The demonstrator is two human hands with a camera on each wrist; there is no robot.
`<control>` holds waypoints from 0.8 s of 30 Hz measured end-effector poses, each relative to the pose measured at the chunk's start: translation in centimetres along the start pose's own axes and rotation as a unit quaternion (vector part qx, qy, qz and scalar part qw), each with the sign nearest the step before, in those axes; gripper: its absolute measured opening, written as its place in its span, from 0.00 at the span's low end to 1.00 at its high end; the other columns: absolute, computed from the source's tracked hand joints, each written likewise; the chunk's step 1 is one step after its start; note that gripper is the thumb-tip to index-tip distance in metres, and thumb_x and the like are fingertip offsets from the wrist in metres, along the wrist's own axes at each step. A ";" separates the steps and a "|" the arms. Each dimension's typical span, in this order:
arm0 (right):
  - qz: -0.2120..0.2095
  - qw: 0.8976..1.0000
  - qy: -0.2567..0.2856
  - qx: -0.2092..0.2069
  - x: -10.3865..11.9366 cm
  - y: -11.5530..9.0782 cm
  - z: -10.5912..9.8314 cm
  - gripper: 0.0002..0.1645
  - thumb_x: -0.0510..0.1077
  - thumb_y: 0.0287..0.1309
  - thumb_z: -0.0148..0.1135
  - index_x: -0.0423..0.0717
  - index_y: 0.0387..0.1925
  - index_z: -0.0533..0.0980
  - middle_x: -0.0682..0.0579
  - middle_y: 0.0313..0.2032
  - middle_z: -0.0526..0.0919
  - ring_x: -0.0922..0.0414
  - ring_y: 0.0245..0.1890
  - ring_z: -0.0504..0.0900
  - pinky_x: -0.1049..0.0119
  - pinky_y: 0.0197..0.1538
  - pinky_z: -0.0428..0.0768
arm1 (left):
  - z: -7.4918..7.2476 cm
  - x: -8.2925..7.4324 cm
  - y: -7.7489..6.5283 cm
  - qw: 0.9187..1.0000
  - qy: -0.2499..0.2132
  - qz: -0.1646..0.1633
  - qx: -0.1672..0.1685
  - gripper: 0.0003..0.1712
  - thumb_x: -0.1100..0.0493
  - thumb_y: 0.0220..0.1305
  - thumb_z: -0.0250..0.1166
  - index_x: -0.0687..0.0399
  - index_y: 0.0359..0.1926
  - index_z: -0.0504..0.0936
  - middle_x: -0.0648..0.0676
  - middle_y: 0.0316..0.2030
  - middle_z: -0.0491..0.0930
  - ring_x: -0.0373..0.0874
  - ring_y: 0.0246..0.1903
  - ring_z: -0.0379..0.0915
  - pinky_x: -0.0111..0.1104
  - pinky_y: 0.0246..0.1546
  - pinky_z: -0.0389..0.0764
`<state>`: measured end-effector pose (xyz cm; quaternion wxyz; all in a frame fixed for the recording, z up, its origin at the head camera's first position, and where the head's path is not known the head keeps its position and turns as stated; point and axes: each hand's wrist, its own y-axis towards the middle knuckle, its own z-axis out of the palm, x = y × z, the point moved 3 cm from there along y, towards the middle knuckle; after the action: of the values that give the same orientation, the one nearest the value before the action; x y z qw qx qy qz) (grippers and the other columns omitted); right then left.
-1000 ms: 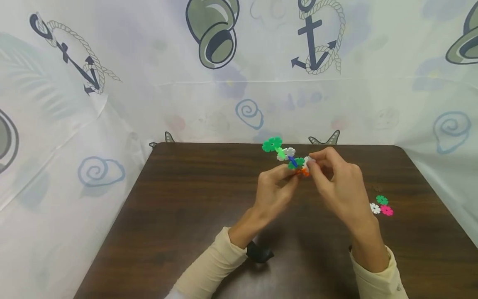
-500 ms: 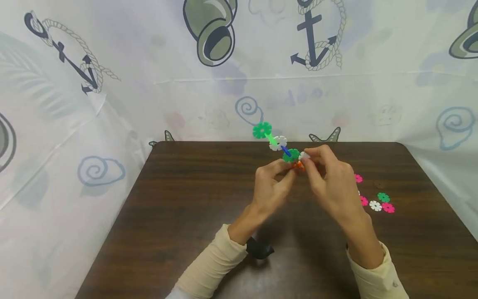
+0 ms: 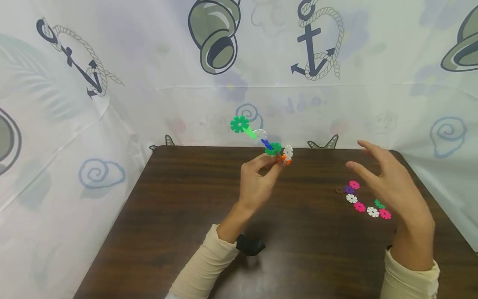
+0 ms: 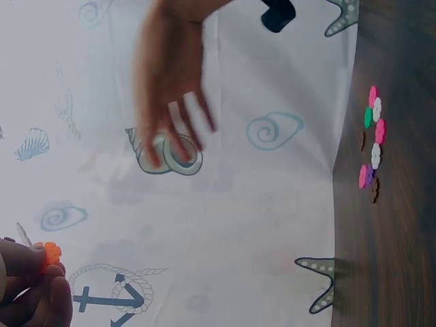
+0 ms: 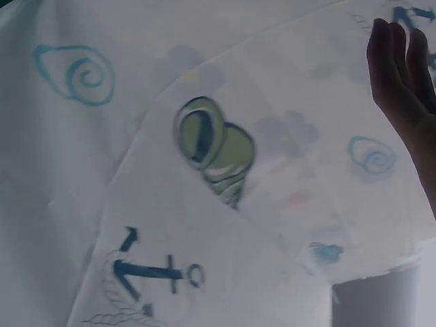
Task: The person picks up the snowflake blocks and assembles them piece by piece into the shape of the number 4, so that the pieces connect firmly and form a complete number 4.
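Note:
My left hand (image 3: 257, 178) pinches the near end of a chain of flower-shaped interlocking discs, held up over the table's far part. Up the chain come a green disc (image 3: 274, 149), a blue one (image 3: 267, 144), a white one, a light green one and a green end disc (image 3: 239, 124). Near the fingertips are an orange disc (image 4: 50, 253), partly hidden, and a white disc (image 3: 288, 152) set upright. My right hand (image 3: 392, 187) is raised at the right, fingers spread and holding nothing, above loose discs. It appears blurred in the left wrist view.
Loose flower discs lie in a group at the table's right: pink (image 3: 354, 184), purple (image 3: 349, 189), brown (image 3: 338, 190), white (image 3: 351, 198) and green (image 3: 379, 204). Behind the dark wooden table (image 3: 179, 199) hangs a sea-patterned cloth (image 3: 149, 112). A black object (image 3: 250, 245) sits by the left cuff.
My right hand has let go of the white disc at the chain's end and moved right, uncovering the loose discs. My left hand has carried the chain slightly left.

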<state>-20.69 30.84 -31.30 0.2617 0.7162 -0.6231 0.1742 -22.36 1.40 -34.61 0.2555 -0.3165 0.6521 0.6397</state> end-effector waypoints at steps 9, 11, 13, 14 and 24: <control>0.085 0.995 -0.044 0.028 -13.7 1.0 -2.6 0.54 0.63 0.77 0.47 0.31 0.80 0.37 0.19 0.76 0.39 0.18 0.74 0.40 0.18 0.68 0.47 | 0.1 0.0 -0.1 1.000 0.004 0.006 0.017 0.04 0.68 0.62 0.71 0.64 0.37 0.91 0.59 0.33 0.90 0.43 0.30 0.84 0.30 0.34 0.86; 0.111 0.992 -0.046 0.037 -16.2 1.0 -2.3 0.55 0.64 0.77 0.44 0.29 0.79 0.35 0.17 0.75 0.37 0.17 0.73 0.37 0.17 0.66 0.48 | 0.1 -0.1 -0.1 1.000 0.006 0.005 0.018 0.03 0.68 0.62 0.71 0.64 0.36 0.91 0.59 0.32 0.89 0.41 0.29 0.83 0.29 0.33 0.85; 0.121 0.990 -0.047 0.049 -18.2 1.2 -1.8 0.56 0.65 0.76 0.43 0.27 0.78 0.35 0.14 0.73 0.38 0.15 0.72 0.38 0.17 0.66 0.49 | 0.1 -0.1 -0.2 1.000 0.005 0.003 0.019 0.03 0.69 0.62 0.71 0.64 0.36 0.90 0.59 0.31 0.89 0.40 0.28 0.81 0.28 0.32 0.83; 0.123 0.990 -0.049 0.055 -19.1 1.3 -1.4 0.57 0.66 0.76 0.43 0.26 0.77 0.35 0.14 0.72 0.39 0.15 0.72 0.38 0.17 0.66 0.50 | 0.1 -0.1 -0.3 1.000 0.004 0.001 0.019 0.03 0.69 0.62 0.71 0.64 0.36 0.90 0.59 0.31 0.89 0.41 0.27 0.80 0.27 0.31 0.82; 0.132 0.979 -0.037 0.153 -21.2 3.3 4.3 0.57 0.67 0.75 0.48 0.28 0.78 0.39 0.13 0.72 0.41 0.13 0.70 0.44 0.17 0.64 0.55 | 0.3 -0.1 -0.5 1.000 0.003 0.003 0.027 0.03 0.68 0.61 0.72 0.64 0.36 0.91 0.60 0.31 0.89 0.44 0.27 0.81 0.29 0.32 0.83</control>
<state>-27.74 45.03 -46.45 0.1009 0.6650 -0.6874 0.2740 -21.97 1.74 -34.85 0.2602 -0.3092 0.6711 0.6216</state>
